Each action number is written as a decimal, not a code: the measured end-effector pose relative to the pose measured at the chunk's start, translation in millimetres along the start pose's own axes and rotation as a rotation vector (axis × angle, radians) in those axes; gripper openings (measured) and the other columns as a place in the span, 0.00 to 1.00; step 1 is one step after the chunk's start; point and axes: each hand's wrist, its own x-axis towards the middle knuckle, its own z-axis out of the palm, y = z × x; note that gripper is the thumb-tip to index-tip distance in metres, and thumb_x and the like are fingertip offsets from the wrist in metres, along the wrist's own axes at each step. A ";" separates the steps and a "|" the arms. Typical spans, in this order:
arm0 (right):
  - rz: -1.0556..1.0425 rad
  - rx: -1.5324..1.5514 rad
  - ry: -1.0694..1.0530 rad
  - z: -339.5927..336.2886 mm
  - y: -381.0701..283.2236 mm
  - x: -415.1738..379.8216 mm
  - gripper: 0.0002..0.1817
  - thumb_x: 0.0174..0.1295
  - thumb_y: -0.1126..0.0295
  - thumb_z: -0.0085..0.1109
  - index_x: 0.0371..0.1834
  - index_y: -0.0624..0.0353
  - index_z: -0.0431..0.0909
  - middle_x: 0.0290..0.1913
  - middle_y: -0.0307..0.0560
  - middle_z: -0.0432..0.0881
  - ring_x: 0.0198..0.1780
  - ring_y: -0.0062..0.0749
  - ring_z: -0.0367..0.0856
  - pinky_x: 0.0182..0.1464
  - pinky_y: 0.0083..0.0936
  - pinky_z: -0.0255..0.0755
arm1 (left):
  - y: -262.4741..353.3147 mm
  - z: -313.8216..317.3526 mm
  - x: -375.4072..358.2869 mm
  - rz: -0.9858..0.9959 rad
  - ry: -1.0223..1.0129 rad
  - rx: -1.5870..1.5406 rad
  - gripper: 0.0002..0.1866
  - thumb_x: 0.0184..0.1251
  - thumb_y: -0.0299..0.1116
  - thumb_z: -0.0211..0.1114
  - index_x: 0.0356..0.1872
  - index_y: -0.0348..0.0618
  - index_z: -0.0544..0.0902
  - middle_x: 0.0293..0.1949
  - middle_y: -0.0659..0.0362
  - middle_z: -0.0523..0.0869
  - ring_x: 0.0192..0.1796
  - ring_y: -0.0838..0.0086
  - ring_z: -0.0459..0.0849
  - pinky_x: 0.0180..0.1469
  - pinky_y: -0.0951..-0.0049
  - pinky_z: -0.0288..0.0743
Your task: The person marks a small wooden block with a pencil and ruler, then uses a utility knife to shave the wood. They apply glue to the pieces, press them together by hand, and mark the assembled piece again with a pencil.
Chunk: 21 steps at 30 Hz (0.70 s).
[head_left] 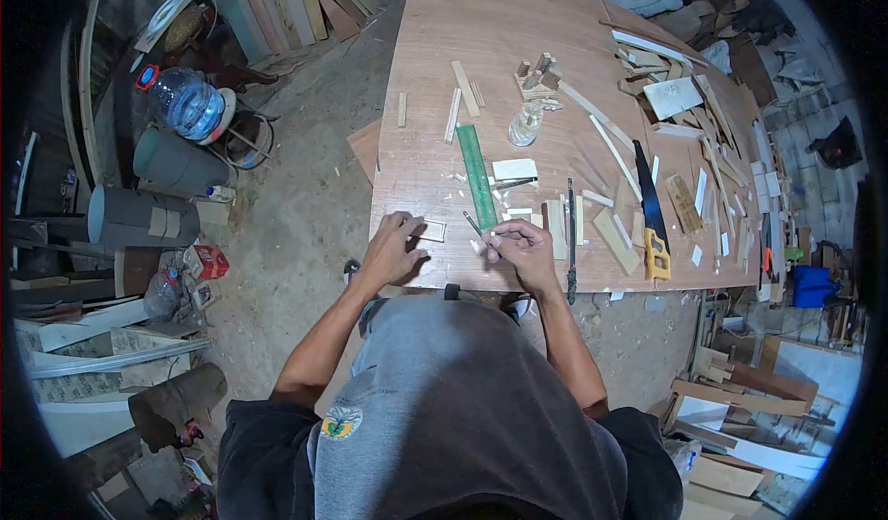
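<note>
My left hand (392, 250) is bent over the left end of a small rectangular wooden frame (432, 231) near the table's front edge, fingers closed on it. To its right, my right hand (524, 248) is pinched, thumb and index finger together; I cannot tell what small pale thing is between them. A thin dark stick like a pencil (472, 222) points away just left of those fingertips. Beside them is a small pale wood piece (476, 246). A green ruler (475, 176) lies beyond both hands, with white scraps around it.
On the wooden table (421, 48) stand a clear jar (525, 124) and a small wooden model (538, 76). A handsaw (653, 210), a dark rod (572, 242) and wood strips lie right of my hands. Offcuts are heaped at the far right (672, 97). A water bottle (188, 102) stands left.
</note>
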 end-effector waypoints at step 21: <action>-0.017 -0.295 0.026 -1.8 3.3 -18.3 0.10 0.67 0.71 0.66 0.46 0.67 0.84 0.39 0.42 0.87 0.38 0.24 0.86 0.39 0.23 0.80 | 27.6 4.6 43.8 0.231 -0.098 -0.310 0.25 0.50 0.24 0.74 0.53 0.38 0.81 0.52 0.51 0.81 0.56 0.62 0.81 0.60 0.66 0.74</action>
